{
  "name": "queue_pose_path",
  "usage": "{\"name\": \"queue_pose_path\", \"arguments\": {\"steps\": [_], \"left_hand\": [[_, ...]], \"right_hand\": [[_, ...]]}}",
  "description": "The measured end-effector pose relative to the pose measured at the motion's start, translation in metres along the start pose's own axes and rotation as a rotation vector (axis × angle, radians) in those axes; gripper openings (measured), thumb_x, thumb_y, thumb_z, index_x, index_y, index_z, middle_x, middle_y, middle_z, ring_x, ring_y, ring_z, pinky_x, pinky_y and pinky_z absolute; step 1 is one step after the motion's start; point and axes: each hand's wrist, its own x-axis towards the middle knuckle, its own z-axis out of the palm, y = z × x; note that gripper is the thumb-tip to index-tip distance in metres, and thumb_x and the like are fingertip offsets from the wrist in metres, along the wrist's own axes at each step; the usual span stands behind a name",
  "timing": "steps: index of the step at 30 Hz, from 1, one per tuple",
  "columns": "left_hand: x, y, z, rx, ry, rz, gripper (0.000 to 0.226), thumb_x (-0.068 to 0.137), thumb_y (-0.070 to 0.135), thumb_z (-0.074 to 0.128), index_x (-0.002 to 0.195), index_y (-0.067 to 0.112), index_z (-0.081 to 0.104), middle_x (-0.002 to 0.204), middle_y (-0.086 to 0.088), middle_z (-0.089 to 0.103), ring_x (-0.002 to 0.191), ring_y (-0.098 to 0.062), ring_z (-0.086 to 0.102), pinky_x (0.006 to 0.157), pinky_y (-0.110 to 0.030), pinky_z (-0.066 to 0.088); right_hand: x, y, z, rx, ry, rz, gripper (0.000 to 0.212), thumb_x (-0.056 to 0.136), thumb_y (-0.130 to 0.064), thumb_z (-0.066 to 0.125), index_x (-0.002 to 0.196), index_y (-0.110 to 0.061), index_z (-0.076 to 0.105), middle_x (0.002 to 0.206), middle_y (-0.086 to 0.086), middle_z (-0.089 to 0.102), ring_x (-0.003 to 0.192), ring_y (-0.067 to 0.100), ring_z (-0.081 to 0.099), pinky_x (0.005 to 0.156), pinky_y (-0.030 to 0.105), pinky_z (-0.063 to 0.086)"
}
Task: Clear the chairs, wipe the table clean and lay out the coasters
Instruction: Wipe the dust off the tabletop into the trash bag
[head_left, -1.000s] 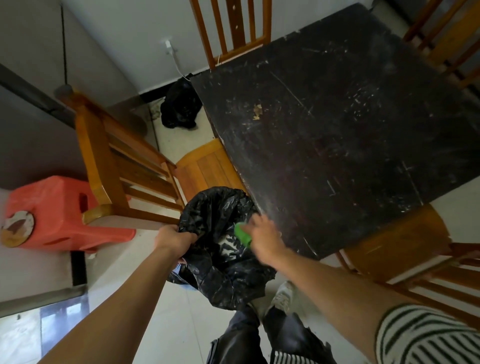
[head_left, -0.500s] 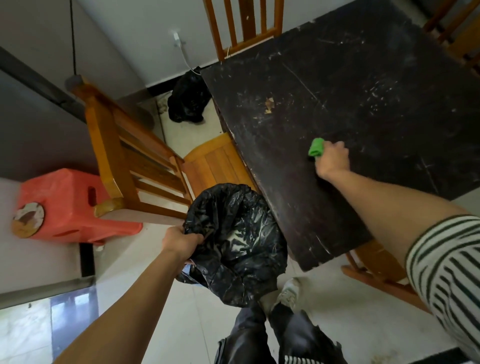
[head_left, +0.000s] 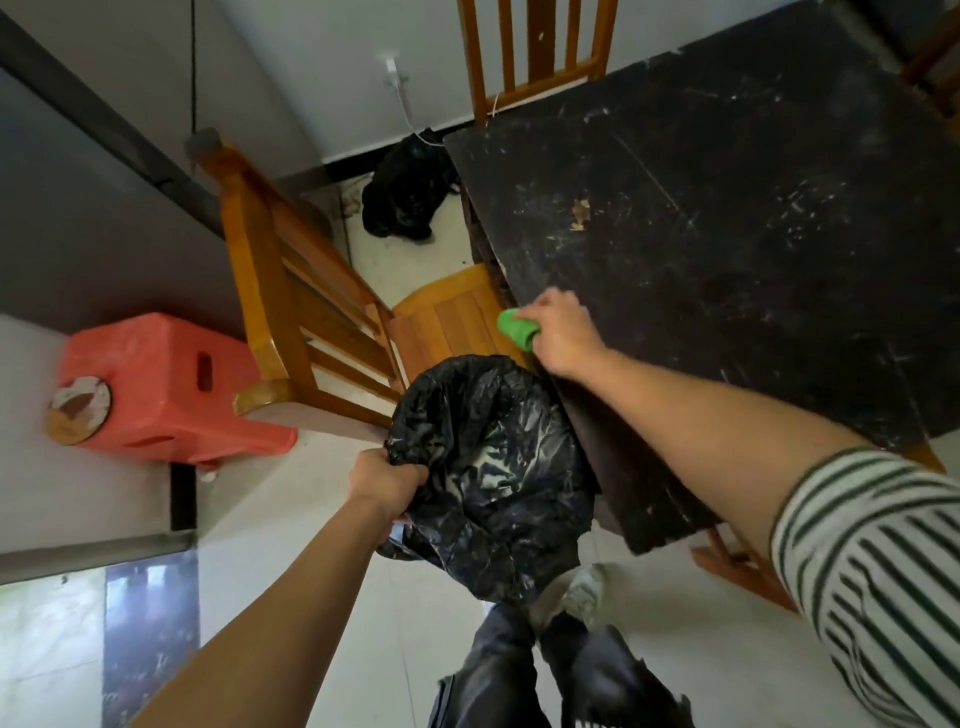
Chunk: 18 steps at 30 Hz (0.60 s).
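Just above the black bag (head_left: 493, 467), at the edge of the surface (head_left: 753, 234), your right hand (head_left: 563, 338) has its grip clenched round a small green cloth (head_left: 514, 327). The cloth's free end pokes out past that edge. Your left hand (head_left: 387, 483) has its grip closed on the bag's rim at the bag's left side, holding the mouth open below the edge.

The cloth looks soft and light, so it will squash and shed what it carries. Keep it bunched in your fist with one broad face pressed down. The bag is thin, limp, slippery film, so take a gathered fold of rim rather than a single layer, and keep the mouth tucked under the edge.

Beyond the bag, a tan scrap (head_left: 579, 213) and pale specks lie on the surface, so the wiping looks unfinished.
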Motion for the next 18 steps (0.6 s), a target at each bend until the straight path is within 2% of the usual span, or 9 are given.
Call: {"name": "queue_pose_path", "arguments": {"steps": [4,7,9,11,13,14,16,18], "left_hand": [[0.007,-0.009,0.003,0.015,-0.017,0.020,0.016,0.077,0.006,0.068,0.092,0.002,0.063,0.088,-0.021,0.068,0.076,-0.041,0.068,0.050,-0.036,0.058],[0.012,-0.016,0.001,0.058,-0.056,0.039,0.015,0.076,0.007,0.068,0.089,0.002,0.063,0.086,-0.022,0.069,0.072,-0.040,0.069,0.055,-0.042,0.060],[0.012,-0.022,-0.001,0.114,-0.082,0.064,0.015,0.073,0.008,0.068,0.086,0.002,0.065,0.082,-0.021,0.069,0.069,-0.038,0.069,0.056,-0.045,0.061],[0.009,-0.029,0.000,0.171,-0.112,0.089,0.014,0.072,0.010,0.069,0.084,0.003,0.065,0.079,-0.020,0.069,0.069,-0.037,0.069,0.057,-0.046,0.060],[0.003,-0.038,0.003,0.213,-0.139,0.106,0.013,0.071,0.012,0.069,0.081,0.005,0.065,0.076,-0.017,0.068,0.069,-0.036,0.068,0.060,-0.048,0.060],[-0.001,-0.041,0.005,0.222,-0.151,0.110,0.012,0.071,0.012,0.069,0.081,0.006,0.065,0.075,-0.016,0.067,0.069,-0.036,0.068,0.061,-0.047,0.060],[-0.011,-0.049,0.010,0.226,-0.178,0.093,0.014,0.069,0.012,0.068,0.082,0.007,0.065,0.075,-0.015,0.067,0.066,-0.034,0.067,0.058,-0.042,0.060],[-0.024,-0.059,0.016,0.199,-0.197,0.071,0.025,0.060,0.016,0.068,0.084,0.006,0.065,0.074,-0.016,0.067,0.065,-0.034,0.067,0.055,-0.039,0.059]], "right_hand": [[0.009,0.012,-0.001,-0.194,-0.140,0.010,0.050,0.089,-0.013,0.057,0.136,-0.028,0.053,0.153,0.015,0.027,0.139,0.037,0.026,0.112,0.046,0.028],[-0.055,0.024,0.036,-0.224,-0.129,-0.063,0.049,0.088,-0.010,0.061,0.135,-0.026,0.056,0.161,0.012,0.008,0.147,0.035,0.005,0.118,0.051,0.016],[-0.116,0.030,0.061,-0.225,-0.137,-0.044,0.049,0.086,-0.009,0.061,0.133,-0.023,0.058,0.162,0.010,0.002,0.148,0.032,-0.002,0.118,0.050,0.008],[-0.177,0.031,0.077,-0.234,-0.130,-0.050,0.055,0.074,-0.010,0.072,0.126,-0.021,0.063,0.160,0.012,0.017,0.147,0.032,0.010,0.115,0.048,0.013],[-0.224,0.032,0.089,-0.205,-0.138,-0.105,0.059,0.059,-0.012,0.080,0.116,-0.021,0.070,0.147,0.012,0.044,0.140,0.032,0.032,0.109,0.057,0.032],[-0.240,0.031,0.092,-0.141,-0.177,-0.118,0.056,0.061,-0.011,0.076,0.116,-0.021,0.070,0.142,0.009,0.051,0.137,0.028,0.036,0.106,0.058,0.039],[-0.255,0.028,0.087,0.084,-0.219,-0.076,0.054,0.070,-0.003,0.059,0.120,-0.020,0.068,0.140,0.002,0.054,0.134,0.019,0.044,0.110,0.046,0.038],[-0.253,0.022,0.069,0.263,-0.136,0.041,0.057,0.071,-0.001,0.046,0.122,-0.017,0.067,0.135,0.002,0.058,0.124,0.018,0.055,0.112,0.030,0.035]]}}
